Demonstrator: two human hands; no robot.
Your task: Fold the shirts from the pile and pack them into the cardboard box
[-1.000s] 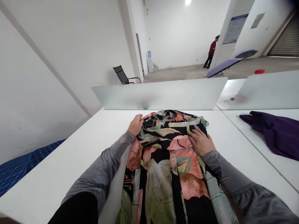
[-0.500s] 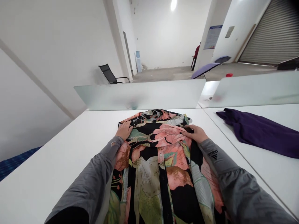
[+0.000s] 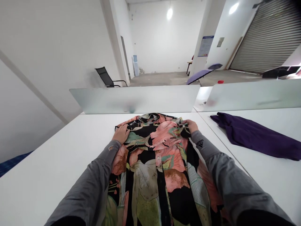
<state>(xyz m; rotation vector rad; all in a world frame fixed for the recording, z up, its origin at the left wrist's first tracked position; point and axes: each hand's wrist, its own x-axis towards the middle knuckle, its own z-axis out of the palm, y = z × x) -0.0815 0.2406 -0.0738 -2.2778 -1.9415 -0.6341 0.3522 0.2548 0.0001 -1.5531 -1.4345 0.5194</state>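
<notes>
A floral shirt (image 3: 145,179) in black, pink and green lies front up, its collar towards the far side and a sleeve (image 3: 162,133) laid across the chest. My left hand (image 3: 121,133) is closed on the cloth at the left shoulder, its fingers curled over the fabric and the thumb partly hidden. At the right shoulder, my right hand (image 3: 191,126) pinches the end of the sleeve, which bunches a little by the fingers. The shirt's lower part runs out of view between my grey-sleeved forearms.
The shirt rests on a white table (image 3: 58,175). A dark purple garment (image 3: 256,135) lies to the right, past a table seam. Frosted glass panels (image 3: 141,100) edge the far side. Beyond them are a black chair (image 3: 104,77) and a purple umbrella (image 3: 198,76).
My right hand has drawn the sleeve's end outward to the right, and the sleeve across the chest lies flatter. My left hand stays at the left shoulder. The view has shifted slightly.
</notes>
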